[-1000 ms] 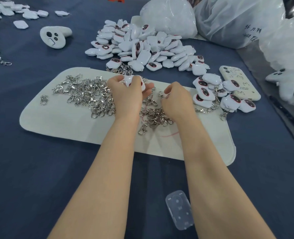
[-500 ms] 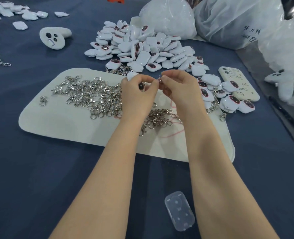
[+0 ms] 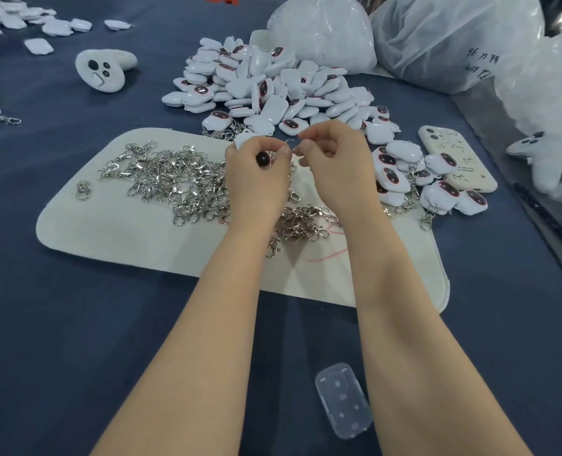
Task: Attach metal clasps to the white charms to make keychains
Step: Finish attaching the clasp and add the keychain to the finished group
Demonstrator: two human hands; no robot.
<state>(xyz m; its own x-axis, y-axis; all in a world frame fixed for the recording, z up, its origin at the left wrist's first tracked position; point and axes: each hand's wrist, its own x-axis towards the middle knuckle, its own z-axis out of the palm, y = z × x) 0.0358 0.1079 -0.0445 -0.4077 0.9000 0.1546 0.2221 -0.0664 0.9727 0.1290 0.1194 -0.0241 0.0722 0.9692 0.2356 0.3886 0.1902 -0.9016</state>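
From the head camera we look down at a table (image 3: 49,324) covered in dark blue cloth, with both bare forearms reaching forward over a pale mat (image 3: 108,232). The left hand (image 3: 256,182) is raised just above the mat. Its fingers (image 3: 240,153) are curled round a white charm (image 3: 242,140), whose dark oval eye shows between thumb and forefinger. The right hand (image 3: 339,169) is level with it and just beside it, the fingertips of the two hands almost meeting. Its thumb and forefinger are pinched narrowly on a thin metal clasp (image 3: 292,145). Only a sliver of the clasp shows, so we cannot tell whether it is hooked onto the charm.

On the mat the loose clasps (image 3: 174,182) lie in a tangled spread to the left of the hands, and a smaller clump lies under the wrists. Beyond the mat's far edge we see a heap of charms (image 3: 273,87). To the right, at the mat's edge, are finished keychains (image 3: 401,172) with clasps attached, touching a cream phone (image 3: 460,166) that lies face down.

A clear plastic case (image 3: 342,401) sits near us between the forearms. A white plush toy (image 3: 103,69) lies at the far left, with more white charms scattered behind it. Filled plastic bags (image 3: 454,37) stand at the far right.
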